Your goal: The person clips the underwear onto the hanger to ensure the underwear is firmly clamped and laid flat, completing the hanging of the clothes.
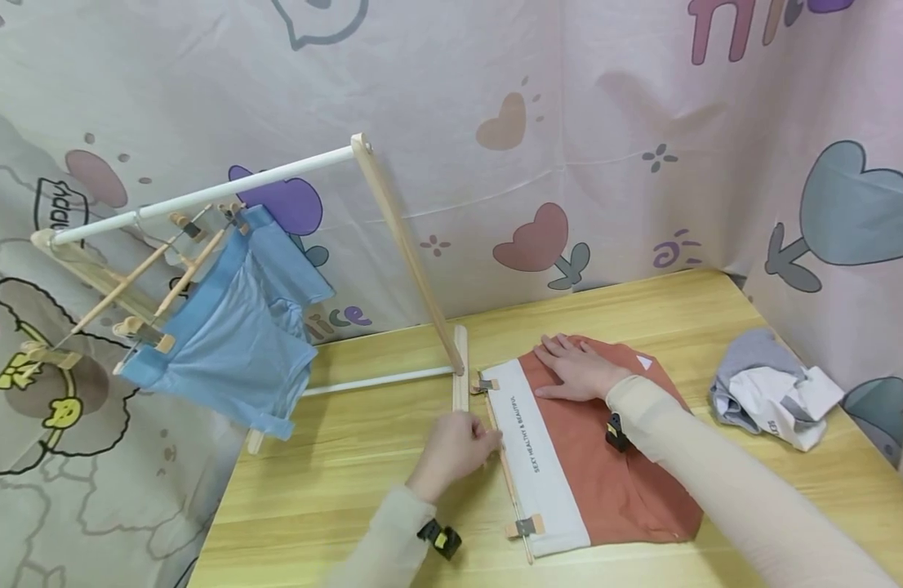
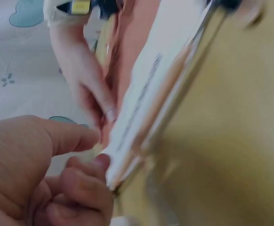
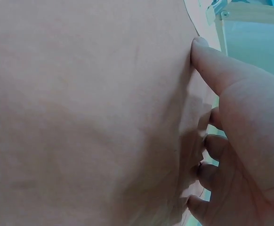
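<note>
Rust-orange underpants (image 1: 606, 457) with a white lettered waistband (image 1: 532, 449) lie flat on the table. Two clips, one near each end of a thin wooden hanger (image 1: 507, 482), grip the waistband's edge. My right hand (image 1: 575, 371) rests on the orange cloth with fingers spread; in the right wrist view its thumb and fingertips touch the fabric. Beside the middle of the hanger is my left hand (image 1: 455, 449), its fingers loosely curled. A gap shows between thumb and forefinger in the left wrist view (image 2: 57, 169). The hanger's hook is hard to make out.
A wooden rack (image 1: 407, 237) with white bars stands at the left. Light blue underpants (image 1: 231, 318) hang from it on a clip hanger, near another hanger (image 1: 113, 298). Crumpled grey and white cloth (image 1: 771, 388) lies at the table's right. A patterned curtain (image 1: 451, 98) surrounds the table.
</note>
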Demonstrator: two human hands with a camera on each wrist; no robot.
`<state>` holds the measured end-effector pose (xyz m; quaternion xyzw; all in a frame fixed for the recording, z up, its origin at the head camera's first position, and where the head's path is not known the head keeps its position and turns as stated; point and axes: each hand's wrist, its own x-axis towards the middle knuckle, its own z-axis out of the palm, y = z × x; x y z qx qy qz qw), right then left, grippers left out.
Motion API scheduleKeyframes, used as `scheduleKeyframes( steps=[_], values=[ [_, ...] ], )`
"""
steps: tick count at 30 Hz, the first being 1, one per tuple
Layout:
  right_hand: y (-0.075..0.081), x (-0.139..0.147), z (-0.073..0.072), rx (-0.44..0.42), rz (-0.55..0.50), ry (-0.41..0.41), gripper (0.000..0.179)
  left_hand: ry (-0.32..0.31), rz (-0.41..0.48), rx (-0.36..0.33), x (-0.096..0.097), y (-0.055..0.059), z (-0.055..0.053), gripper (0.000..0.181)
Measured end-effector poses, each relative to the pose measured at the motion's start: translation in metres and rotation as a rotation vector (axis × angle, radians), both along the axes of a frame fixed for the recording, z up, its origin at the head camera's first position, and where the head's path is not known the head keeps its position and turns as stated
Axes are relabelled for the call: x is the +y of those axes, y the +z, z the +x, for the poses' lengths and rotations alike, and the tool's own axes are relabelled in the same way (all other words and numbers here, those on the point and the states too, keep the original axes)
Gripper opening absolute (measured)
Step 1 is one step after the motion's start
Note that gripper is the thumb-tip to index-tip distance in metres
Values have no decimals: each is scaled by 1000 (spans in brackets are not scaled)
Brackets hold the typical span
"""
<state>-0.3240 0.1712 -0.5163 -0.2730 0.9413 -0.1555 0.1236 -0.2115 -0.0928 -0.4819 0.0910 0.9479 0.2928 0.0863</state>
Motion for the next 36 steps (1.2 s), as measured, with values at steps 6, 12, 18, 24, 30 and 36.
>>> scheduleKeyframes(
  steps=[6,12,18,24,30,36],
  values=[
    [0,0,2,-3,-6,0,88,44,71,-143,3,-21,33,46],
    [1,1,5,-13,-13,-5,94,109,274,-253,13,-29,43,30],
    [1,0,7,-12,-24,-10,96,190,521,-314,8,-34,47,17],
    [2,0,10,-28,-20,-6,98,200,688,-358,-2,-37,52,13],
    [0,0,16,-32,-30,24,98,216,741,-362,-7,-35,59,11],
    [3,-1,23,-40,-56,31,96,202,724,-310,-14,-30,63,12]
  ],
)
